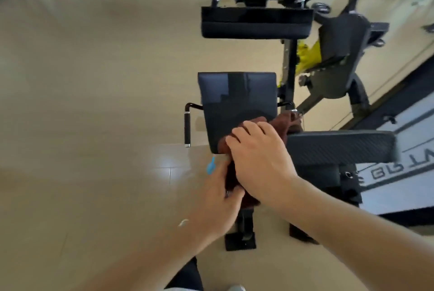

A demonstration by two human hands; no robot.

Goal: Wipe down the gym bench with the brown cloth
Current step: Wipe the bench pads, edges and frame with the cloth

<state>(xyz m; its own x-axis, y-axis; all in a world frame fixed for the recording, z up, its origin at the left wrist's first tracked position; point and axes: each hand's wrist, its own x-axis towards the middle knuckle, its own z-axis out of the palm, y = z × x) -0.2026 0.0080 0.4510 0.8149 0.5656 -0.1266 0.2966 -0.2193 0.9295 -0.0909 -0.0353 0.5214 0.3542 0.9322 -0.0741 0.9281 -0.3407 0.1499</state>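
Observation:
The gym bench's black padded seat (237, 100) stands at the centre of the view, its near end covered by the brown cloth (285, 122). My right hand (258, 159) lies flat on top of the cloth, pressing it onto the seat's near right corner. My left hand (220, 199) grips the part of the cloth that hangs down below the seat's front edge. A small blue thing (210, 166) sticks up beside my left hand. Part of the cloth trails off to the right over the seat's side.
A second black pad (340, 147) juts out at the right, level with my right hand. A wider pad (257, 23) sits farther ahead. A black handle (187, 129) projects left of the seat. More gym machines stand behind and right. Beige tiled floor (94, 102) spreads left.

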